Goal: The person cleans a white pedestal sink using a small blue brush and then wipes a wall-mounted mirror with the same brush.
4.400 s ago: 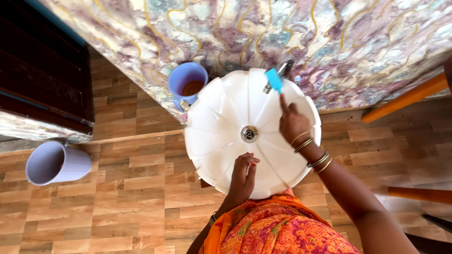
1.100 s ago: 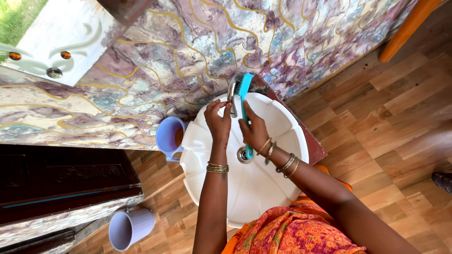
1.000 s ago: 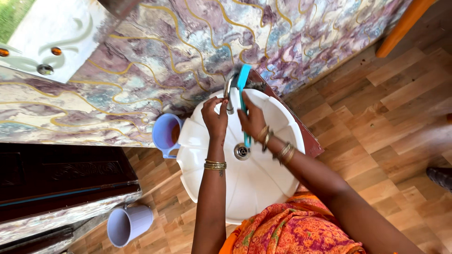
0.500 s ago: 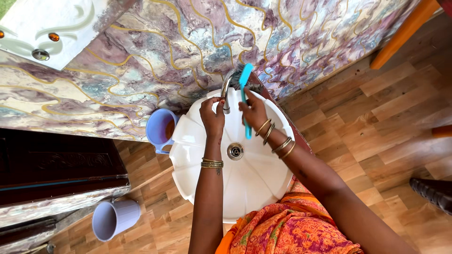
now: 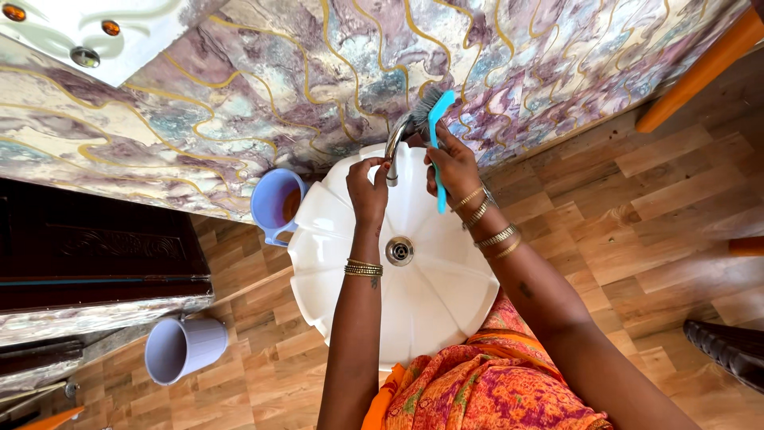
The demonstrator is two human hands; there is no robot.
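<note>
A white scalloped wash basin (image 5: 414,302) with a metal drain (image 5: 399,250) stands against a marbled wall. My right hand (image 5: 455,169) grips a blue-handled brush (image 5: 436,135) whose dark bristles press against the chrome tap (image 5: 395,143) at the basin's back. My left hand (image 5: 368,187) is at the tap's spout, fingers curled on it. Both wrists wear gold bangles.
A lilac mug (image 5: 277,205) with brown liquid sits at the basin's left rim. A second lilac mug (image 5: 179,349) lies on the wood-pattern floor at lower left. A dark cabinet (image 5: 95,255) is at the left, an orange pole (image 5: 700,68) at upper right.
The brush has moved up along the tap toward its base, with my right hand following. My left hand stays on the spout. The camera view shifted slightly.
</note>
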